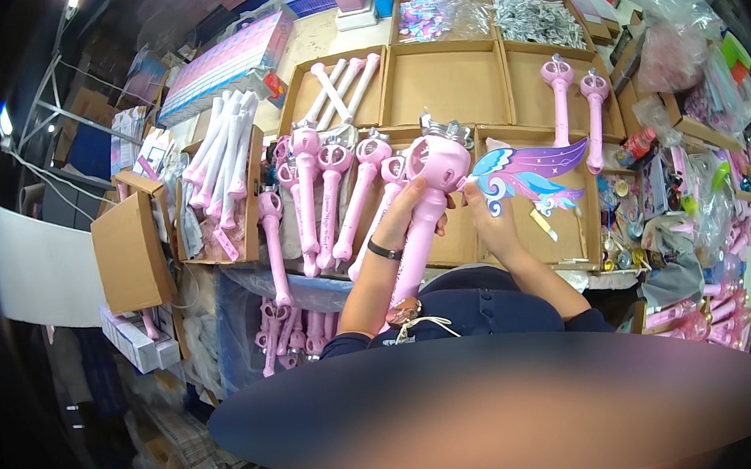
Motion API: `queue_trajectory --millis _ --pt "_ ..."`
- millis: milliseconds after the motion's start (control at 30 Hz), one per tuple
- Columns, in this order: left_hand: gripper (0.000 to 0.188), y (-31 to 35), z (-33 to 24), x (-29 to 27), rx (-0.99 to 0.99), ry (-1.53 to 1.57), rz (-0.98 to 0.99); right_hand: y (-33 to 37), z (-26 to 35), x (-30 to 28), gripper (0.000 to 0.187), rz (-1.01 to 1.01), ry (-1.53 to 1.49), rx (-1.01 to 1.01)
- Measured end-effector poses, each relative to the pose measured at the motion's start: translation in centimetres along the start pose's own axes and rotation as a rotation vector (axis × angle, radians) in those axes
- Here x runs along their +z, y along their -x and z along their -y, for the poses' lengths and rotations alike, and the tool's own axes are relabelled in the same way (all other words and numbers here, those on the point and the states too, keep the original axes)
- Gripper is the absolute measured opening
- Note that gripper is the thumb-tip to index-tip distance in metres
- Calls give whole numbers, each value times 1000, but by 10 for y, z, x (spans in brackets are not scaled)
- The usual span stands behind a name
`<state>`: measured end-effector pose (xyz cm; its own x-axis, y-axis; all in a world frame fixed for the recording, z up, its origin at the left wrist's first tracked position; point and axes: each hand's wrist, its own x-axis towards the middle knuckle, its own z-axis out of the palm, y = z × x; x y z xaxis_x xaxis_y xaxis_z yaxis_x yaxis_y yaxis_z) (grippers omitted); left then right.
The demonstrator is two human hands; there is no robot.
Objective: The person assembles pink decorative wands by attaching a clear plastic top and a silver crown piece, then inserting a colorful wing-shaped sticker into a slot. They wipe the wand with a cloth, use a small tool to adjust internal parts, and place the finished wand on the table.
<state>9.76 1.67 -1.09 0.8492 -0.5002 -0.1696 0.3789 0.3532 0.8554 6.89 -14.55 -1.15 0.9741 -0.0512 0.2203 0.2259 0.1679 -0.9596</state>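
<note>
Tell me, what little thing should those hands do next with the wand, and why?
Maybe the right hand should gently press the wing toward the wand, because it pinches the wing's inner end right beside the wand's round head, and the left hand holds the wand.

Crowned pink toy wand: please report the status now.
Left hand gripping crowned pink toy wand. Right hand holding blue and purple wing beside wand's head; attachment unclear. No obstruction seen between them.

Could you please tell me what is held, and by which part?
The left grip holds the pink wand just below its round head; the right grip pinches the colourful wing by its inner end.
</note>
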Motion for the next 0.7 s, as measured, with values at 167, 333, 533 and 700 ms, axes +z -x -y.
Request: queue_trajectory --millis 167,333,533,700 --pt "63 5 -8 19 -14 -105 -96 8 -8 2 21 -39 91 15" --pt "72 6 -10 25 121 -366 -179 13 -12 4 30 -58 78 120" --pt "68 5 -4 30 220 -535 -285 11 -14 7 35 -48 82 195" --pt "72 11 -8 25 50 -287 -226 7 -7 6 36 15 32 111"
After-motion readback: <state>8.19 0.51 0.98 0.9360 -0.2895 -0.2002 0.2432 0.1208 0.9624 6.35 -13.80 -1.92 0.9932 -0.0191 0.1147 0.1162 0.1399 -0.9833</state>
